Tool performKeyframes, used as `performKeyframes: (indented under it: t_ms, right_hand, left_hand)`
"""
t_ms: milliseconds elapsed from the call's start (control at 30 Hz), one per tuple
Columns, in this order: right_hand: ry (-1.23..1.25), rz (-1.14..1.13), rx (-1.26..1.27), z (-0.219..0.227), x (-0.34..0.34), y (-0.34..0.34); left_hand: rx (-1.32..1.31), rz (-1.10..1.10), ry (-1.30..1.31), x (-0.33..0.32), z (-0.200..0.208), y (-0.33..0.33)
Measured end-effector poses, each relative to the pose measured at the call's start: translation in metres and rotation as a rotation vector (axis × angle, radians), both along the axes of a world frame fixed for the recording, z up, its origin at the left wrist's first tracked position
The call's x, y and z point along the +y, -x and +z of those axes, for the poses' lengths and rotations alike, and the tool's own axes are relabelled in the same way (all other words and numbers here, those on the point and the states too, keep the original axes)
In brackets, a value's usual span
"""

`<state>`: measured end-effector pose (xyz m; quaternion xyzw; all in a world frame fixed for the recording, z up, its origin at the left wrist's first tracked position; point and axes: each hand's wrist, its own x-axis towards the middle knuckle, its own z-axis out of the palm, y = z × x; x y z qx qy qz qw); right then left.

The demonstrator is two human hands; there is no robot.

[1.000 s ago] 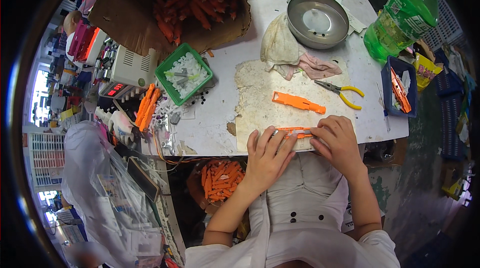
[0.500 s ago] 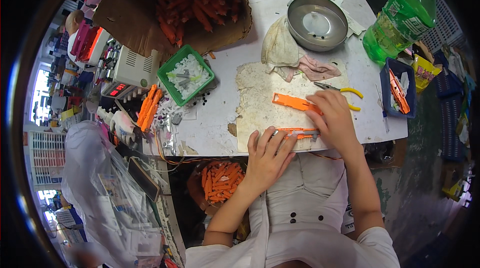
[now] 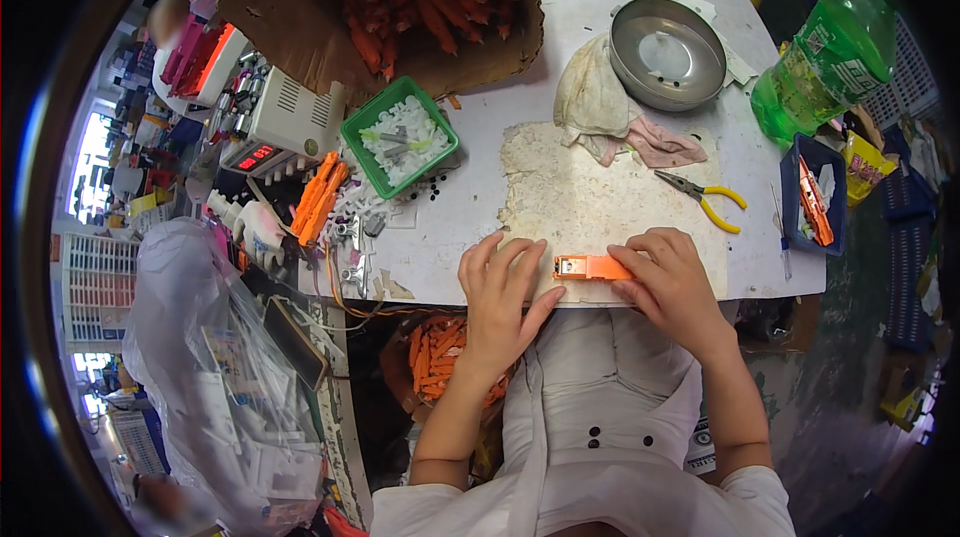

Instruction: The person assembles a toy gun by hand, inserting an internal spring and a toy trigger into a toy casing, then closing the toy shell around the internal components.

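A long orange plastic shell (image 3: 592, 268) lies along the near edge of the worn work board (image 3: 560, 187). My right hand (image 3: 676, 284) grips its right end, thumb below and fingers on top. The left end shows a small opening with metal-looking detail inside. My left hand (image 3: 503, 287) rests just left of it with fingers spread, holding nothing. The lower shell half with grey pieces seen earlier is now hidden beneath the orange shell, or cannot be made out. Yellow-handled pliers (image 3: 705, 199) lie beyond my right hand.
A green basket (image 3: 447, 150) of white and grey small parts stands at left, near orange shells (image 3: 319, 199) and a power supply (image 3: 283, 122). A cardboard box (image 3: 275, 22) of orange parts, a rag (image 3: 590, 87), a steel bowl (image 3: 668, 54), a green bottle (image 3: 825, 67) and a blue bin (image 3: 815, 192) surround the board.
My right hand has brought the orange shell down to the board's near edge, over where the lower half lay. My left hand has let go of that half and moved left.
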<state>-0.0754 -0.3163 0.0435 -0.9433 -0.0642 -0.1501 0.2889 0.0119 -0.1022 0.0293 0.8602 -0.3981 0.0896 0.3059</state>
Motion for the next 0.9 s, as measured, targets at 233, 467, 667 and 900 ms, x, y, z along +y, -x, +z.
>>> performKeyframes:
  t_ms: [233,467,667,900]
  right_hand:
    - [0.044,0.005,-0.023,-0.007,0.005,-0.002]
    - [0.031,0.014,0.022,-0.003,0.002,-0.001]
    - [-0.012,-0.007,0.036,-0.007,-0.002,0.000]
    - [-0.039,-0.002,0.039,-0.007,-0.003,0.002]
  left_hand:
    - [0.023,-0.060,-0.019,-0.012,-0.001,-0.004]
    - [-0.003,-0.104,-0.012,-0.017,-0.007,-0.008]
    - [-0.030,-0.104,-0.018,-0.018,-0.009,-0.008]
    - [-0.052,-0.125,-0.025,-0.017,-0.010,-0.010]
